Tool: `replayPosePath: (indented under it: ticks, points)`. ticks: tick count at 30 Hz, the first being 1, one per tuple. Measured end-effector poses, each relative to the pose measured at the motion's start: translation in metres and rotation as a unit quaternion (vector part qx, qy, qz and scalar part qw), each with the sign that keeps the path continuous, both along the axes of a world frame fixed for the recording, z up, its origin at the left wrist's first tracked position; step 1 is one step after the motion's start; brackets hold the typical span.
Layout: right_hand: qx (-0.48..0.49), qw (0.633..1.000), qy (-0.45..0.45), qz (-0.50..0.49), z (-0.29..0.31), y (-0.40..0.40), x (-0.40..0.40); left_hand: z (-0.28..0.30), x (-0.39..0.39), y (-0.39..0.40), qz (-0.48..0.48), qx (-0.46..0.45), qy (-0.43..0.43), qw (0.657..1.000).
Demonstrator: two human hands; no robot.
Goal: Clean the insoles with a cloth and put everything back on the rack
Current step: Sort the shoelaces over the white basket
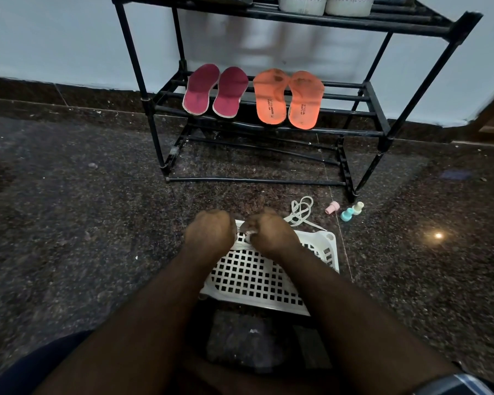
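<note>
Two hands, left hand (208,235) and right hand (271,235), grip a white lace (241,246) over the basket (324,252); wind it tight before returning it to the rack (268,129).

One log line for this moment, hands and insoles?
left hand: grips lace | right hand: grips lace over basket | insoles: four on rack
</note>
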State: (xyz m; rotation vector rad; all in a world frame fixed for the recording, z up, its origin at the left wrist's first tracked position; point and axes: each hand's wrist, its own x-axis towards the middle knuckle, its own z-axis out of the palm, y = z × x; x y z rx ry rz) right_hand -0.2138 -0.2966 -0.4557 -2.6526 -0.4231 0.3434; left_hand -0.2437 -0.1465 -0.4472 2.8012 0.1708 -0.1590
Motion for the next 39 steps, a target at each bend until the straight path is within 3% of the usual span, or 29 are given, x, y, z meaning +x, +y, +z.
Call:
replayPosePath:
  ticks: [5,9,14,20,25,36,39]
  points:
    - [0.101,0.981,-0.025,-0.164,0.022,-0.040,0.027,0.005,0.004,0.002,0.041,-0.068,-0.020,0.997]
    - [-0.034,0.966,-0.051,-0.251,0.025,-0.080,0.053,0.005,0.006,0.001,0.061,-0.109,-0.018,0.992]
    - [-0.147,0.966,-0.031,-0.208,0.016,-0.083,0.072,0.003,0.005,-0.005,0.053,-0.122,-0.006,0.991]
    - [-0.208,0.970,0.028,-0.119,0.003,-0.060,0.077,-0.001,0.007,-0.007,0.046,-0.152,0.015,0.987]
    - [-0.221,0.969,0.046,-0.102,-0.007,-0.047,0.074,0.000,0.008,-0.008,0.055,-0.163,0.015,0.985]
    - [-0.091,0.986,-0.136,-0.032,0.057,-0.031,0.047,0.018,0.006,-0.020,0.009,-0.256,-0.043,0.966]
    - [-0.019,0.991,-0.128,-0.025,0.081,-0.030,0.032,0.024,0.003,-0.026,-0.008,-0.282,-0.076,0.956]
